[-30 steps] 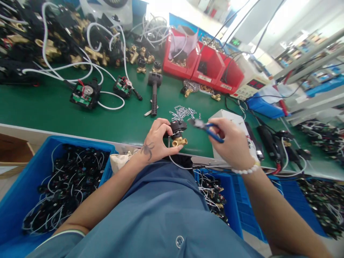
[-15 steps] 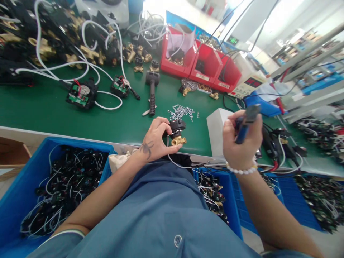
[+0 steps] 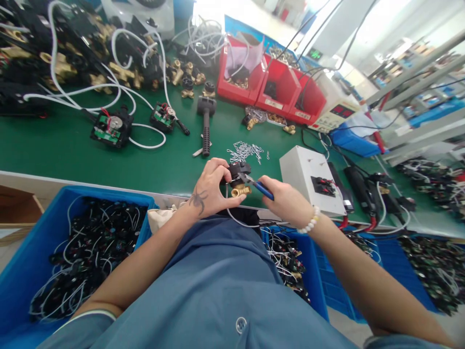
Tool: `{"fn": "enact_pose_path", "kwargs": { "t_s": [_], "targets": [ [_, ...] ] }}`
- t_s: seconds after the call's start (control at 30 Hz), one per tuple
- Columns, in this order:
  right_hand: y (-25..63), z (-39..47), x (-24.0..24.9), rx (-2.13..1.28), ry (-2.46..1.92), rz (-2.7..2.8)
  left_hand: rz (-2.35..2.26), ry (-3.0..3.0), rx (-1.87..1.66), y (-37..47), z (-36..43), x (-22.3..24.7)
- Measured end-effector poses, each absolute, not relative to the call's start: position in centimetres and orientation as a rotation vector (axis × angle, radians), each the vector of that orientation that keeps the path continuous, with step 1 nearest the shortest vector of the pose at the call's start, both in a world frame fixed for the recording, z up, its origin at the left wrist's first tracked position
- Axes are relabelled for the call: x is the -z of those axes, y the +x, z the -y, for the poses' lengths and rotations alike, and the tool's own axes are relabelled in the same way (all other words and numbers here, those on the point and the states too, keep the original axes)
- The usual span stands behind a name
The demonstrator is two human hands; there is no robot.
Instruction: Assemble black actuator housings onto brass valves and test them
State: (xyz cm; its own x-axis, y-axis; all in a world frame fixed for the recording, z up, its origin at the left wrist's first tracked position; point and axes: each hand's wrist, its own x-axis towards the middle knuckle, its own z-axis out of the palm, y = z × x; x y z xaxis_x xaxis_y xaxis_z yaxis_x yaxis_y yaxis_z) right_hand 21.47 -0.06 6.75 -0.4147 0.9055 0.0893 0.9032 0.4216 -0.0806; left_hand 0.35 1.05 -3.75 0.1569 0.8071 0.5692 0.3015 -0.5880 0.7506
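At the bench's front edge, my left hand point(image 3: 211, 186) grips a small valve with a black top and a brass body point(image 3: 241, 190). A white cable hangs from it. In my right hand point(image 3: 288, 201) is a pair of blue-handled pliers point(image 3: 264, 189), fingers closed round the handles. The jaws reach the valve between its black top and brass body; whether they clamp anything there is too small to tell. Just behind the valve lies a heap of thin metal clips point(image 3: 244, 151). A black-handled hammer point(image 3: 206, 127) rests behind my left hand.
Red parts bins point(image 3: 278, 92) line the back of the green bench point(image 3: 170, 169). A pale box point(image 3: 308, 177) with switches stands right of my right hand. Opened black housings point(image 3: 111, 127) and piled brass valves lie left. Blue crates point(image 3: 145, 201) sit below the bench edge.
My right hand has come down and left from above the pale box, bringing the pliers' jaws to the valve. My left hand keeps the valve in nearly the same place.
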Motion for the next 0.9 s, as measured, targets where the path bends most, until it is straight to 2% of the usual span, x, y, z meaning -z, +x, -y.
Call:
{"fn": "enact_pose_path", "kwargs": {
  "t_s": [0.07, 0.2, 0.4, 0.57, 0.63, 0.77, 0.9],
  "targets": [
    [21.7, 0.0, -7.1, 0.04, -1.582, 2.48, -1.056, 1.969, -1.43, 0.3, -1.1, 3.7],
    [21.8, 0.1, -7.6, 0.331, -1.456, 1.911, -1.052, 1.979, -1.442, 0.4, -1.1, 3.7],
    [21.4, -0.1, -6.2, -0.032, -1.633, 2.552, -1.032, 1.982, -1.453, 0.3, -1.1, 3.7],
    [21.9, -0.1, -6.5, 0.275, -1.505, 1.997, -1.067, 1.973, -1.429, 0.4, -1.1, 3.7],
    [21.8, 0.0, -6.2, 0.252, -1.559, 2.053, -1.072, 1.979, -1.423, 0.4, -1.1, 3.6],
    [21.8, -0.1, -6.4, 0.037, -1.607, 2.498, -1.068, 1.99, -1.415, 0.3, -1.0, 3.6],
    [22.0, 0.0, -7.4, 0.266, -1.535, 2.15, -1.063, 1.991, -1.434, 0.3, -1.0, 3.6]
  ]
}}
